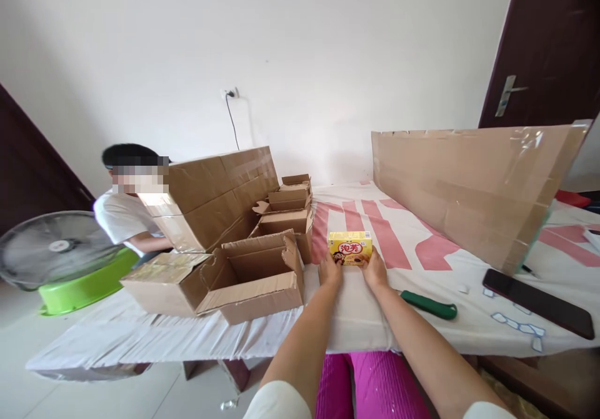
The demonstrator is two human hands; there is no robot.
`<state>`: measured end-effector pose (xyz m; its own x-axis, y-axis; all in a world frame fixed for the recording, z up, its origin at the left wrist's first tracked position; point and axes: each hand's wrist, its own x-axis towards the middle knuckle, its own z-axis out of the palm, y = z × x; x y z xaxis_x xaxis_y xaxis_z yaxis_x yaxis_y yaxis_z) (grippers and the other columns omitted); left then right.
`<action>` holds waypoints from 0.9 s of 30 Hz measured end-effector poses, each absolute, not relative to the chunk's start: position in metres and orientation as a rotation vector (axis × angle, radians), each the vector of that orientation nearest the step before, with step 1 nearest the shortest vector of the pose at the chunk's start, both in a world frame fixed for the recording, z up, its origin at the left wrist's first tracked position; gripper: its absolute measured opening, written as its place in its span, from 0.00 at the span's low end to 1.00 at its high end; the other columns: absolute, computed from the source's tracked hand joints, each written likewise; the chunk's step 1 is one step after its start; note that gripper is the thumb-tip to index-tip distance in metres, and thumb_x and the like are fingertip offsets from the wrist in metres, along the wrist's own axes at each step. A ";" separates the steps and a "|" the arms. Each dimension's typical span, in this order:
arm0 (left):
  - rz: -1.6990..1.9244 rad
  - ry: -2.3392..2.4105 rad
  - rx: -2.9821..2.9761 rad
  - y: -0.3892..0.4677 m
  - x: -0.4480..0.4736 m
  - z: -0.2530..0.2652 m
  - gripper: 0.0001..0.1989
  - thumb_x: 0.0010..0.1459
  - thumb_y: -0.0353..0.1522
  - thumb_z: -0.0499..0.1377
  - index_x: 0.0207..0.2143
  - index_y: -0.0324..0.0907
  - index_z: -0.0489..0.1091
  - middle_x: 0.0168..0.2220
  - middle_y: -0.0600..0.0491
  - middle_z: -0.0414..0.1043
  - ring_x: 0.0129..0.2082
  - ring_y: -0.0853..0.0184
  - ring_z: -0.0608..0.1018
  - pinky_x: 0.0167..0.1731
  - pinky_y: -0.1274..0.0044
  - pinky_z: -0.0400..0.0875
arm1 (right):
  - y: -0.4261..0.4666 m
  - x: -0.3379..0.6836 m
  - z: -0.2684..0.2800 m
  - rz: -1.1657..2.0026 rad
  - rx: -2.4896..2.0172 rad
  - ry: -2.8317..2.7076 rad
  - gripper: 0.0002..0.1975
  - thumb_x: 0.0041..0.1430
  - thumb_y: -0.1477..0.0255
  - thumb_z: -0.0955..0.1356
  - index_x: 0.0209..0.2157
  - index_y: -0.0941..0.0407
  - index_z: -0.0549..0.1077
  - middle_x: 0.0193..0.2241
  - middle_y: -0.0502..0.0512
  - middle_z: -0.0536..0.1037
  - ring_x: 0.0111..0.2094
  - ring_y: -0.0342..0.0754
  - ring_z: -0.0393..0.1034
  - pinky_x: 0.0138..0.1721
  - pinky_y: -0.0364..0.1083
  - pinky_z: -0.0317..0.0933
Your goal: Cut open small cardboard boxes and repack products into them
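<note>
A small yellow snack box [349, 244] with red lettering stands on the cloth-covered table in front of me. My left hand [331, 271] grips its lower left side, and my right hand [375, 270] grips its lower right side. Both sets of fingers are closed against the box. Just right of my right forearm lies a green-handled tool [429, 304], its other end hidden behind the arm. To the left of my hands is an open cardboard box [262, 294], with several more open boxes in a row behind it.
A tall cardboard panel [469, 187] stands on the right, a large carton [220, 187] on the left. A black phone [539, 303] lies at the right, near paper scraps [518, 324]. A person [126, 212] sits beyond the left carton, beside a fan [60, 244] and green basin [89, 284].
</note>
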<state>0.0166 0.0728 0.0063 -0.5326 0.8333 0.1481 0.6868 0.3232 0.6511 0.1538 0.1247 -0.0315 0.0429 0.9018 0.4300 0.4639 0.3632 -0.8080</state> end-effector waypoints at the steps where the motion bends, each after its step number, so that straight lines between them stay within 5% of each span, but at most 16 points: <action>1: 0.999 2.396 1.383 0.076 0.015 0.003 0.21 0.60 0.32 0.56 0.56 0.38 0.61 0.50 0.38 0.71 0.53 0.53 0.72 0.51 0.67 0.64 | 0.127 0.152 -0.035 0.521 -1.268 -1.572 0.29 0.47 0.78 0.66 0.54 0.59 0.65 0.46 0.66 0.75 0.50 0.60 0.70 0.50 0.57 0.64; 7: 0.971 2.468 1.379 0.084 0.012 -0.011 0.22 0.60 0.36 0.56 0.56 0.40 0.62 0.50 0.38 0.69 0.54 0.52 0.71 0.52 0.65 0.63 | 0.133 0.152 -0.056 0.516 -1.272 -1.509 0.27 0.50 0.75 0.65 0.55 0.59 0.64 0.50 0.66 0.73 0.54 0.60 0.66 0.54 0.57 0.62; 13: 1.067 2.425 1.376 0.078 0.012 -0.010 0.21 0.59 0.35 0.57 0.53 0.38 0.65 0.49 0.37 0.70 0.51 0.51 0.73 0.51 0.64 0.65 | 0.135 0.160 -0.057 0.518 -1.215 -1.465 0.20 0.54 0.71 0.63 0.49 0.59 0.68 0.44 0.66 0.75 0.44 0.58 0.71 0.45 0.57 0.68; 20: 1.387 2.255 1.395 0.085 0.009 -0.008 0.31 0.60 0.28 0.56 0.64 0.42 0.52 0.57 0.44 0.67 0.56 0.62 0.71 0.54 0.74 0.66 | 0.137 0.153 -0.045 0.492 -1.040 -1.501 0.26 0.56 0.71 0.62 0.57 0.54 0.65 0.51 0.61 0.72 0.50 0.55 0.68 0.49 0.55 0.67; 27: 1.442 2.218 1.238 0.133 0.006 0.033 0.19 0.63 0.35 0.57 0.55 0.41 0.64 0.53 0.46 0.68 0.51 0.60 0.73 0.50 0.64 0.70 | 0.180 0.132 0.002 0.511 -1.157 -1.441 0.25 0.53 0.73 0.63 0.55 0.55 0.67 0.48 0.62 0.72 0.50 0.54 0.68 0.52 0.53 0.64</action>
